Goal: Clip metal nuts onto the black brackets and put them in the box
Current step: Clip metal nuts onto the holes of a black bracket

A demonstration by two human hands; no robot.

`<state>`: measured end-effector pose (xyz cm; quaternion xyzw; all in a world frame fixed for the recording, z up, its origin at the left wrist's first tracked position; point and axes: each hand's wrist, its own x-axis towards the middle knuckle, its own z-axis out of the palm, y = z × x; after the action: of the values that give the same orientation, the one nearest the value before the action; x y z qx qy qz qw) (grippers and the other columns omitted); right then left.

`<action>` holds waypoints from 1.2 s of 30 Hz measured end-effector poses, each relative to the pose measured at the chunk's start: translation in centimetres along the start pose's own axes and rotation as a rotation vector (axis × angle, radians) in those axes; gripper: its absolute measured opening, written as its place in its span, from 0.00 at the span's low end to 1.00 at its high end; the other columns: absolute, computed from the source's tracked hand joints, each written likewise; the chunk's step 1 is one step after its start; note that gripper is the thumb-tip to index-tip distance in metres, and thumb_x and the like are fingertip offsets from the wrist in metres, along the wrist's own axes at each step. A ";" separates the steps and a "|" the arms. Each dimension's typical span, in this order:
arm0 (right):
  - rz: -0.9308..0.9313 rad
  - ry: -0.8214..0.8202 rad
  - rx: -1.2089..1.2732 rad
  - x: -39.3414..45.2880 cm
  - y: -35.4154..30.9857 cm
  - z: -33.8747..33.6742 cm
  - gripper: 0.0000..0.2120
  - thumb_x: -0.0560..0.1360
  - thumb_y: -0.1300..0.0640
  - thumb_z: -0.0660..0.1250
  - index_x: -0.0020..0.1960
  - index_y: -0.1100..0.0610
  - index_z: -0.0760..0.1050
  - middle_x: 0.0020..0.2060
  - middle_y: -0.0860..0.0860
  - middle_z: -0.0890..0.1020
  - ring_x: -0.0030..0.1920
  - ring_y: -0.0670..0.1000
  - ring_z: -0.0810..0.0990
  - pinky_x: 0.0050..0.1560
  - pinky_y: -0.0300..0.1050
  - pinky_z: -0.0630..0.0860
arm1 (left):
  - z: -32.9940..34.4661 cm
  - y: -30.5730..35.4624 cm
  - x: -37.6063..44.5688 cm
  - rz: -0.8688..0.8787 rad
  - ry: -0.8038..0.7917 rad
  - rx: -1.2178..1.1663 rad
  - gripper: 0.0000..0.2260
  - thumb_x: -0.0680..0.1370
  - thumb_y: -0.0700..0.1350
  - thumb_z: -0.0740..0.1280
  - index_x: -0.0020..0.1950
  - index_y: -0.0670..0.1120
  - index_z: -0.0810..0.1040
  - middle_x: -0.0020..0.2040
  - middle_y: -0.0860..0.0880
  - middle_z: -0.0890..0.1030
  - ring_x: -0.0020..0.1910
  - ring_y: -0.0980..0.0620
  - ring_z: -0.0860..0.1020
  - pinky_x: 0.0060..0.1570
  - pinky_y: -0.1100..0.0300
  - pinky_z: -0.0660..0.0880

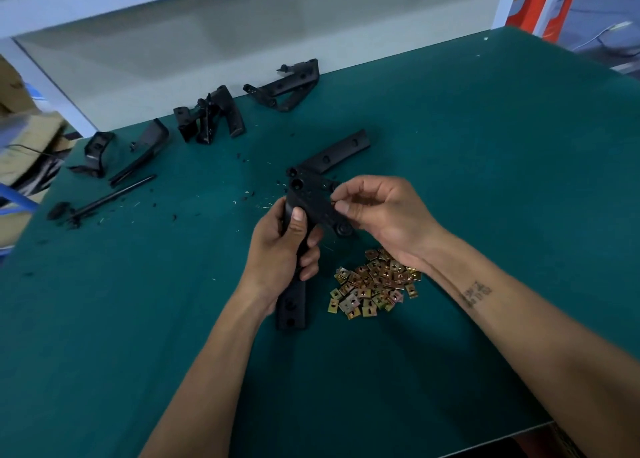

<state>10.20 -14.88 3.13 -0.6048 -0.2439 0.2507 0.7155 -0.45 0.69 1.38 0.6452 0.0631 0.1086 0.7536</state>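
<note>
Black bracket [311,194], frame centre: left hand [282,249] wrapped round its lower arm, right hand [377,211] pinching its right edge with curled fingers. Metal nuts [375,284], heaped lower right of the hands on the green table [485,146]. Spare brackets [207,116], upper left.

Both bare forearms reach forward and converge toward the middle. The left hand [282,246] has its fingers curled in a firm grip with the thumb pressed flat on top. The right hand [375,211] is bent at the wrist, thumb and forefinger pinched together, and the right forearm bears a small tattoo.
</note>
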 end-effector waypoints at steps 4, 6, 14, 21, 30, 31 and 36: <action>0.123 -0.055 0.302 -0.1 -0.1 0.6 0.05 0.68 0.64 0.73 0.43 0.59 0.86 0.41 0.57 0.86 0.41 0.53 0.85 0.44 0.47 0.84 | 0.0 0.2 0.0 0.060 -0.002 -0.008 0.17 0.84 0.52 0.62 0.58 0.38 0.69 0.36 0.47 0.71 0.26 0.52 0.65 0.23 0.60 0.65; 0.128 -0.039 0.324 -0.1 -0.2 0.7 0.06 0.69 0.66 0.72 0.43 0.60 0.86 0.43 0.59 0.86 0.43 0.55 0.85 0.46 0.50 0.84 | -0.2 0.1 0.1 0.053 -0.001 -0.017 0.18 0.82 0.52 0.64 0.58 0.37 0.68 0.35 0.48 0.71 0.25 0.52 0.65 0.23 0.61 0.66; 0.123 0.056 0.230 0.1 -0.2 0.1 0.08 0.71 0.73 0.72 0.46 0.62 0.85 0.39 0.56 0.85 0.42 0.52 0.86 0.43 0.40 0.82 | -0.2 -0.2 0.2 0.053 0.055 0.033 0.14 0.81 0.52 0.66 0.51 0.43 0.67 0.34 0.49 0.70 0.26 0.52 0.64 0.23 0.61 0.65; -0.185 0.030 -0.768 0.2 0.1 -1.3 0.06 0.74 0.61 0.77 0.50 0.53 0.85 0.43 0.42 0.84 0.46 0.41 0.80 0.49 0.33 0.74 | -0.8 -0.1 0.4 0.017 0.189 0.023 0.13 0.83 0.52 0.64 0.47 0.45 0.66 0.34 0.51 0.68 0.27 0.52 0.62 0.23 0.61 0.64; -0.279 -0.293 -1.174 -1.0 2.0 2.5 0.14 0.77 0.46 0.73 0.57 0.52 0.84 0.48 0.47 0.79 0.53 0.49 0.73 0.56 0.50 0.72 | -2.2 0.1 0.9 -0.090 0.207 -0.279 0.15 0.85 0.51 0.62 0.41 0.49 0.65 0.33 0.52 0.64 0.26 0.57 0.60 0.21 0.64 0.61; -0.284 -0.306 -1.178 -0.9 2.1 2.6 0.12 0.77 0.49 0.73 0.57 0.54 0.84 0.48 0.48 0.79 0.54 0.50 0.72 0.57 0.50 0.72 | -2.3 0.1 1.0 -0.095 0.203 -0.306 0.15 0.84 0.51 0.62 0.40 0.49 0.65 0.33 0.52 0.64 0.25 0.57 0.60 0.20 0.64 0.61; -0.306 -0.321 -1.208 -0.7 2.7 3.0 0.06 0.79 0.61 0.69 0.55 0.56 0.82 0.48 0.50 0.79 0.54 0.52 0.73 0.54 0.48 0.71 | -2.5 -0.1 1.0 -0.107 0.185 -0.345 0.16 0.84 0.52 0.63 0.39 0.49 0.65 0.33 0.52 0.64 0.26 0.57 0.60 0.21 0.64 0.62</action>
<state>7.54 -12.71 0.92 -0.8145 -0.5296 0.0514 0.2312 -0.06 3.31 0.89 0.4897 0.1466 0.1364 0.8486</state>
